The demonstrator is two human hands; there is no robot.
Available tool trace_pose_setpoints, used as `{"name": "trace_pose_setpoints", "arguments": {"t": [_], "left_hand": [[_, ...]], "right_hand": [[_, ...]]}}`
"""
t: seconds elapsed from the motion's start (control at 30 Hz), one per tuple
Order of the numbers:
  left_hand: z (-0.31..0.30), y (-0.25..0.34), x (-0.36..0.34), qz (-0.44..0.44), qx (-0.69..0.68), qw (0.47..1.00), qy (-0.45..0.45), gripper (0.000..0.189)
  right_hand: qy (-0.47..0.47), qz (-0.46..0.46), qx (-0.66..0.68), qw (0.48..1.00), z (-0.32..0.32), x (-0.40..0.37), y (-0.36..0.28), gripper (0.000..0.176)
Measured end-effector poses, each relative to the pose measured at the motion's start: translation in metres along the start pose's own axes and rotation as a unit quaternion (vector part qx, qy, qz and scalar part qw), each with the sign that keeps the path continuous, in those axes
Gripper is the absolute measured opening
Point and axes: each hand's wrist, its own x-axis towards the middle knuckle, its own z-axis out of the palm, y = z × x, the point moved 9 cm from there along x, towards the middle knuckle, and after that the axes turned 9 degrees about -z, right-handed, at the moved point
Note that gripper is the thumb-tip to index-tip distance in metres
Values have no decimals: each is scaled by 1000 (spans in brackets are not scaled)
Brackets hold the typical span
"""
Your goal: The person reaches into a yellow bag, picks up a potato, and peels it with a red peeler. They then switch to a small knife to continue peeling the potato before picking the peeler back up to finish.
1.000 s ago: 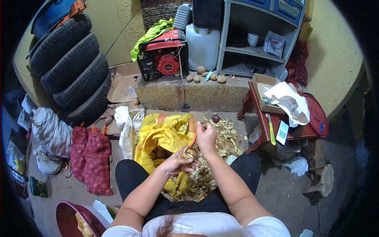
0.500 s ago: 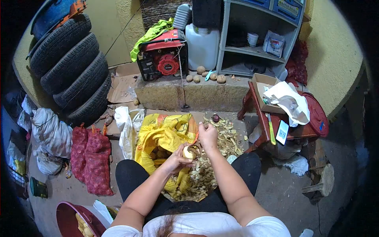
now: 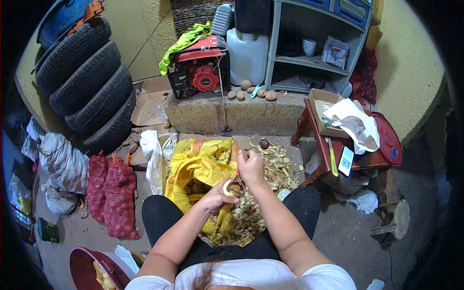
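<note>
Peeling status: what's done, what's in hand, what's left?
Done, by the look of it: pale peeled potatoes in the maroon round tub; a heap of thin brown-and-cream peelings suggests plenty processed. In hand: a part-peeled potato in the left hand, dark skin still showing. Left: brown unpeeled potatoes in the yellow woven sack; its depth is hidden, so no count.

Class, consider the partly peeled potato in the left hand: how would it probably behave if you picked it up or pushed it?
The potato is probably stiff, as it shows no sag in the left hand. Its pale, peeled part may be slippery. Set down and pushed, its rounded shape would likely roll.
</note>
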Motion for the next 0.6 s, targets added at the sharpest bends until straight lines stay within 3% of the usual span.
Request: {"name": "trace_pose_setpoints", "arguments": {"t": [0.07,0.13,0.2,0.3,0.33,0.37,0.57,0.6], "left_hand": [[4,-4,0,-33,-68,997,-8,65],[4,-6,0,-17,-25,999,-25,63],[8,-3,-3,-3,18,999,-43,60],[11,-3,-10,-17,21,999,-43,62],[2,-3,-5,4,64,998,-13,63],[-5,-1,-1,27,108,994,18,64],[-11,-12,8,19,106,992,66,62],[-10,-9,7,20,128,988,80,61]], "right_hand": [[-16,22,10,1000,6,0,13,33],[-33,44,21,998,12,1,31,34],[-36,188,90,977,12,3,75,35],[17,173,69,982,-7,19,90,35],[-17,206,72,976,-2,15,90,35],[-13,163,24,986,-5,13,76,36],[-59,134,65,987,6,4,26,37],[-65,96,40,992,9,2,15,36]]}}
